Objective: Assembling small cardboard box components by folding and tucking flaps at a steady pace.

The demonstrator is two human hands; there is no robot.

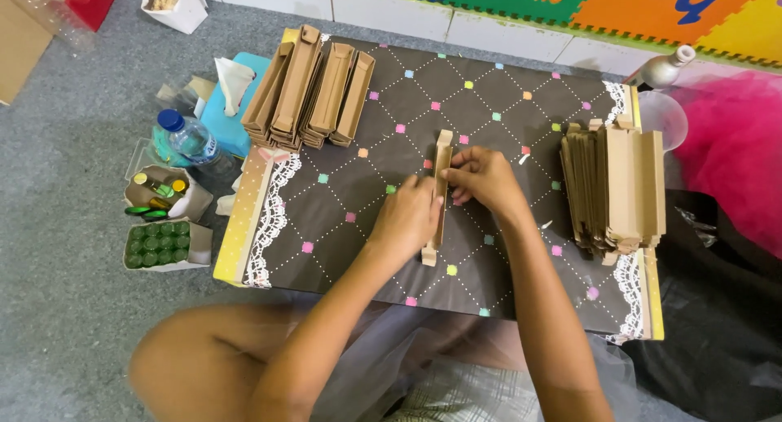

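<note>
A long narrow brown cardboard piece [442, 157] lies lengthwise on the low table's dark brown cloth [489, 80] with its pastel squares. My left hand [407, 218] presses against its left side near the middle. My right hand [482, 178] pinches its right edge a little farther up. Both hands grip the same piece, which is partly folded into a slim tray shape. Its near end [429, 257] sticks out below my left hand.
Folded brown trays are stacked at the table's back left [314, 88]. A pile of flat cardboard blanks [615, 186] stands at the right. On the grey floor to the left are a water bottle [189, 137], a teal tissue box [236, 96] and boxes of green-capped bottles [159, 244]. Pink tulle [733, 145] lies at right.
</note>
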